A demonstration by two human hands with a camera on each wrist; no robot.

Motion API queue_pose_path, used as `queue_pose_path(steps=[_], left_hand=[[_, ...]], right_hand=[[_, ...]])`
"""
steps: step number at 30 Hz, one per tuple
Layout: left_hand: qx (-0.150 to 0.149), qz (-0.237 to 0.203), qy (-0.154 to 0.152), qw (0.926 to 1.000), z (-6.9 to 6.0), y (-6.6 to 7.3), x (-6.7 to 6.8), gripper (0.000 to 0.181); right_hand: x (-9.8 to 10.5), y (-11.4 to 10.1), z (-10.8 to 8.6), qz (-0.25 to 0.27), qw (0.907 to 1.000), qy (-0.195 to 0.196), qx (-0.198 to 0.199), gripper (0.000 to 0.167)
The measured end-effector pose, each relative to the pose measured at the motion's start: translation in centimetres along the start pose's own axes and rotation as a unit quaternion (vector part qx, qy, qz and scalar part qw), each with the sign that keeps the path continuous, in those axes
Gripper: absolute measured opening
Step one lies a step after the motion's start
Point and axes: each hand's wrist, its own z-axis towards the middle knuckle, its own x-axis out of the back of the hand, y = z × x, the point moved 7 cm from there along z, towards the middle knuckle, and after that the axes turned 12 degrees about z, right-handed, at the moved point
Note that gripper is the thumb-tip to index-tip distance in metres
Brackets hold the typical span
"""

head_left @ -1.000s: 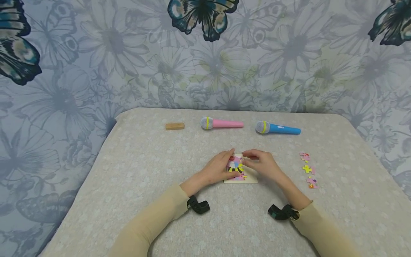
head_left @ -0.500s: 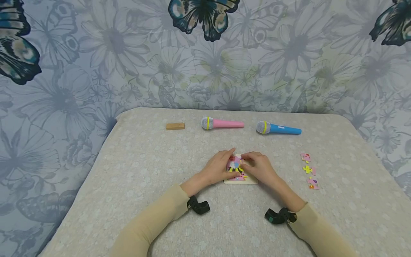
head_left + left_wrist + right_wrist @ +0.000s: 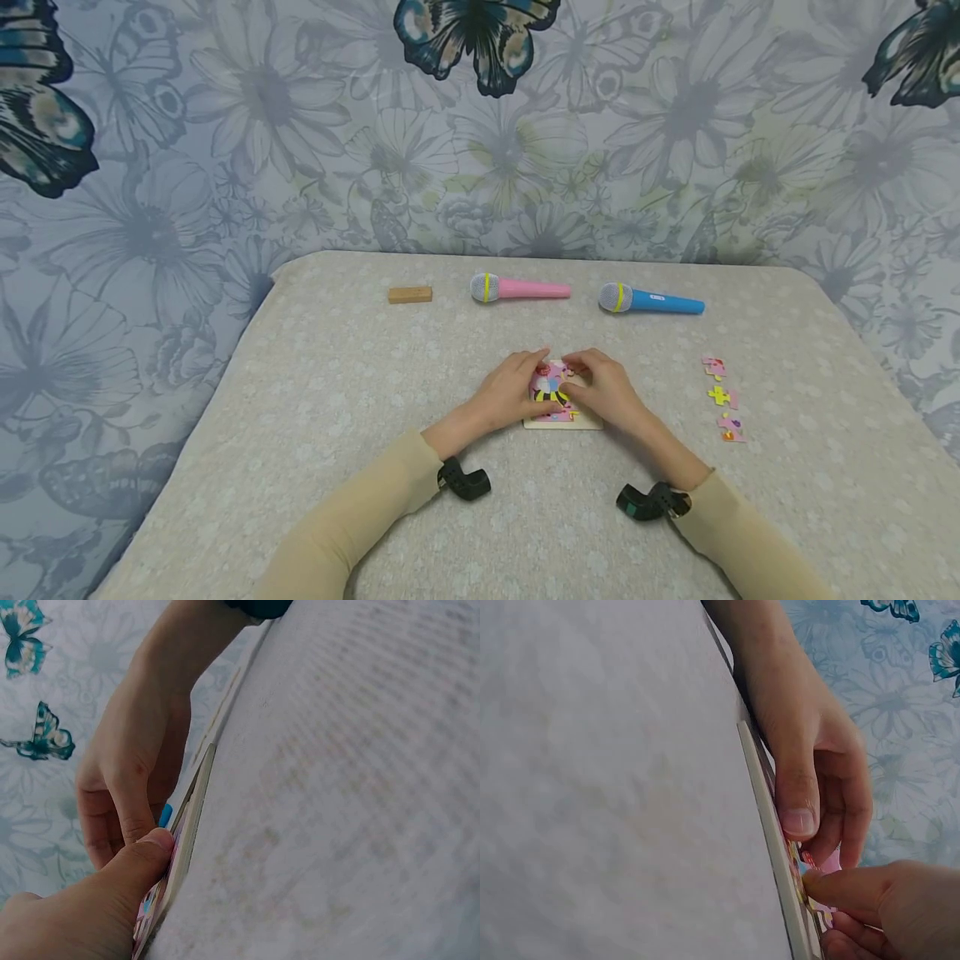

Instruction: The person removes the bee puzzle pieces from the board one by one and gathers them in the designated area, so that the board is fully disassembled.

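A small jigsaw board (image 3: pixel 577 424) with a pale wooden rim lies flat on the table, partly filled with a pink, yellow and black-striped picture. My left hand (image 3: pixel 504 393) holds the board's left side, its thumb over the picture and its fingers toward the far edge. Above the board's right half, my right hand (image 3: pixel 611 390) pinches a small puzzle piece (image 3: pixel 825 918) between thumb and fingers, against the picture; the hand hides much of that piece. Several loose puzzle pieces, among them a yellow and pink puzzle piece (image 3: pixel 718 396), lie in a column to the right.
At the back of the table (image 3: pixel 300 367) lie a wooden block (image 3: pixel 409 295), a pink toy microphone (image 3: pixel 532 288) and a blue toy microphone (image 3: pixel 663 302). A patterned wall (image 3: pixel 300 167) stands behind the table's far edge.
My right hand has come slightly left and in over the board, its thumb and fingers settling on the picture. My left hand stays nearly still.
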Motion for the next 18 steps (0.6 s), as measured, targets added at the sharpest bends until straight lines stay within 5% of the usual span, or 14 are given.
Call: queue_pose_path(steps=[18], left_hand=[[0.005,-0.012,0.004,0.9999,0.1,-0.1,-0.1,0.088]], right_hand=[[0.3,0.5,1.4,-0.002,0.9972,-0.071,0.022,0.037]])
